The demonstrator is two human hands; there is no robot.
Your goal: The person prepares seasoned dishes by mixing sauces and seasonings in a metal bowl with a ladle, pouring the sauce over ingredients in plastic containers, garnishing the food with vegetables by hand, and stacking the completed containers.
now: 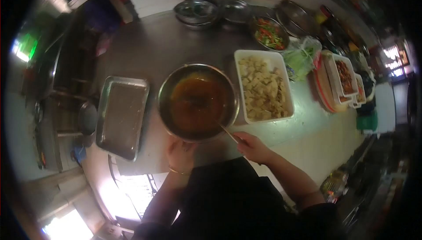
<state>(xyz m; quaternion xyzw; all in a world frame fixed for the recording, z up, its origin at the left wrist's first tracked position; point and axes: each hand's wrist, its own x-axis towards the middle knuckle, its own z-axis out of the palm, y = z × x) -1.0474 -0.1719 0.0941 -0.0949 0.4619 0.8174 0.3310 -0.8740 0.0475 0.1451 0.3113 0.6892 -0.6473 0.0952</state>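
Note:
A large metal mixing bowl [163,117] with orange-brown sauce [200,101] in it stands on the steel table in front of me. My left hand [179,153] is at the bowl's near rim, its fingers curled against the side and partly hidden. With my right hand [252,147] I grip a thin, light-coloured stick-like utensil [228,134]; it slants over the near right rim, and its far end goes into the sauce. Right of the bowl is a white plastic tub [291,103] of pale cut tofu-like pieces [261,88]. To the left lies a shallow metal tray [122,117] with wet residue.
Stacked metal bowls [197,11] line the back, beside a bowl of cut red and green vegetables [268,34] and a colander [296,18]. A bag of greens [303,57] lies behind the tub. Farther right, white containers of brown food [345,77] sit on a round board [323,86].

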